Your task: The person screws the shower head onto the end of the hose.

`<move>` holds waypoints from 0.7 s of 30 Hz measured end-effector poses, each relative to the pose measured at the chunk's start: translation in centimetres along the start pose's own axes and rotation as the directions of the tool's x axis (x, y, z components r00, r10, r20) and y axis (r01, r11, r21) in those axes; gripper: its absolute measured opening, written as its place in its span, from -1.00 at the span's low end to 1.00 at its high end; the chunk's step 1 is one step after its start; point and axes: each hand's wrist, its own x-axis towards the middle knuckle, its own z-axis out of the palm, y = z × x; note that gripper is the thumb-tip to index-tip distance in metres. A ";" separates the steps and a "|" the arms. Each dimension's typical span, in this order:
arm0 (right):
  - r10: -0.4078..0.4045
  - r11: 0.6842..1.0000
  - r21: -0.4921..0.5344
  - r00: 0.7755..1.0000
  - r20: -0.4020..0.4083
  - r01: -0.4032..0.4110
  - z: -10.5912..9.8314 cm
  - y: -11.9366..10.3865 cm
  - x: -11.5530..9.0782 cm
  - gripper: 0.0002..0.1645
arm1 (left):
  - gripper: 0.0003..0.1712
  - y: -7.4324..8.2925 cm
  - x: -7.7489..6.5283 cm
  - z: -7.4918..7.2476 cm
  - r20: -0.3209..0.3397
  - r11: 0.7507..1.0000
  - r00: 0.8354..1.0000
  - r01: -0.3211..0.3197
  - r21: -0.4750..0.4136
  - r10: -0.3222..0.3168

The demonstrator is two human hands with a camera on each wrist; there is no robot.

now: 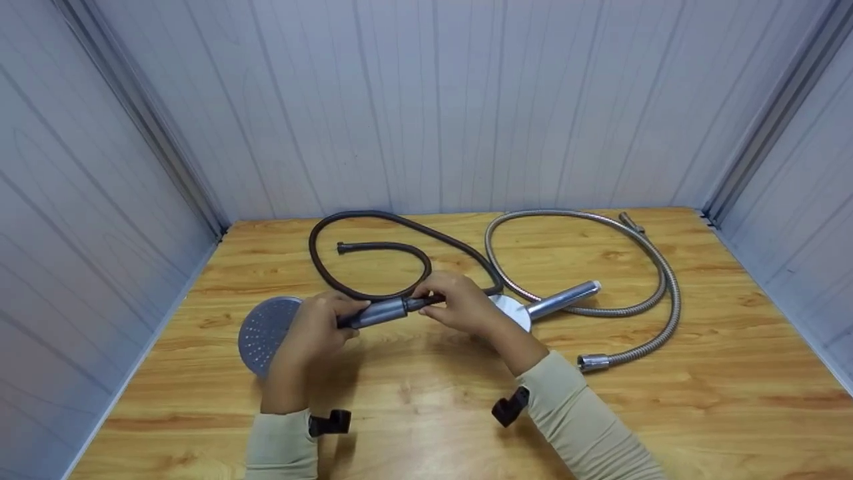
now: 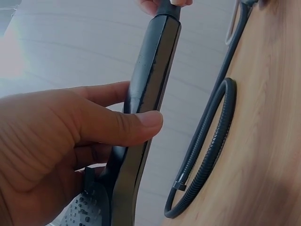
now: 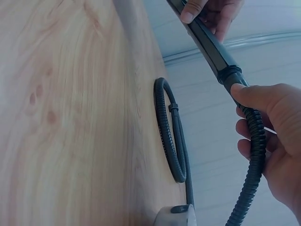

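My left hand [image 1: 318,330] grips the handle of a dark shower head [image 1: 263,337], thumb across it in the left wrist view. The round, nozzle-dotted face of the head hangs beyond that hand at the left. My right hand [image 1: 460,303] pinches the end fitting of a black shower hose [image 1: 386,215], right at the tip of the handle. In the right wrist view the fitting [image 3: 235,84] lines up with the handle [image 3: 209,47], and the ribbed hose curves down past the palm. The rest of the hose lies looped on the table.
A chrome shower head [image 1: 560,300] lies right of centre, partly hidden behind my right hand and wrist. A silver metal hose [image 1: 673,287] coils at the right, its chrome end fitting [image 1: 593,362] toward the front. Pale panel walls [image 1: 426,107] enclose the wooden table [image 1: 426,413] at back and sides.
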 end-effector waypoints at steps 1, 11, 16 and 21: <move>0.003 1.000 -0.003 1.000 -0.006 -0.003 0.1 0.0 -0.1 -0.79 | -0.47 0.0 0.0 0.0 -0.001 1.000 1.000 -0.004 0.003 0.004; -0.006 0.999 0.040 0.998 -0.066 0.009 0.6 0.3 -0.5 -0.73 | -0.46 0.4 -0.2 -0.2 -0.025 0.998 0.999 -0.042 0.051 0.043; -0.012 0.998 0.061 0.996 -0.090 0.018 0.9 0.6 -1.0 -0.70 | -0.46 0.3 -0.1 -0.1 -0.046 0.993 0.994 -0.098 0.067 0.101; 0.005 0.996 0.087 0.995 -0.102 0.004 0.8 0.7 -1.4 -0.73 | -0.48 0.4 0.0 0.1 -0.057 0.986 0.988 -0.138 0.097 0.144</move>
